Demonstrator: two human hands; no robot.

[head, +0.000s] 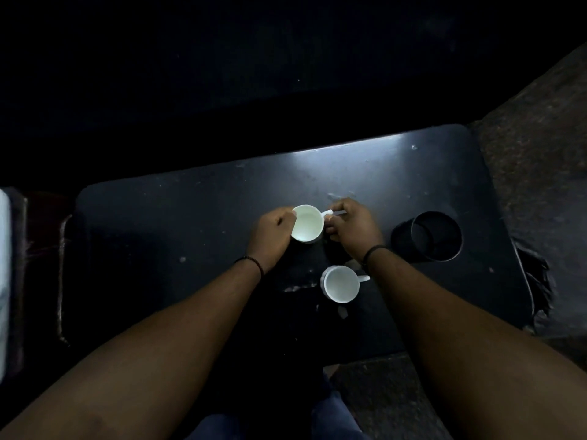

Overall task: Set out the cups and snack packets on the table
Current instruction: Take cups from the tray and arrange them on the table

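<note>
Both of your hands are closing on the far white cup (306, 223): your left hand (272, 234) is curling around its left side, thumb lying at the rim, and your right hand (352, 226) is pinching the handle on its right side with curled fingers. That cup is sitting upright near the middle of the dark table (178, 223), mouth facing up, and its inside is looking pale and empty. Whether its base is resting on the tabletop or hanging just above it, you cannot tell from this angle.

A second white cup (340, 284) is standing upright nearer to you, just beside your right wrist, its handle pointing right and nobody touching it. The two cups are standing apart, one behind the other.

To the right, a round black cup holder (435, 235) is sinking into the tabletop, well apart from both cups. A dark band is circling each of your wrists. Pale scuffs and chips are showing across the table surface, and a bright patch of light is falling on its far edge. Beyond the right end of the table, speckled flooring (533, 147) is showing. No snack packets are showing in this dim view.
</note>
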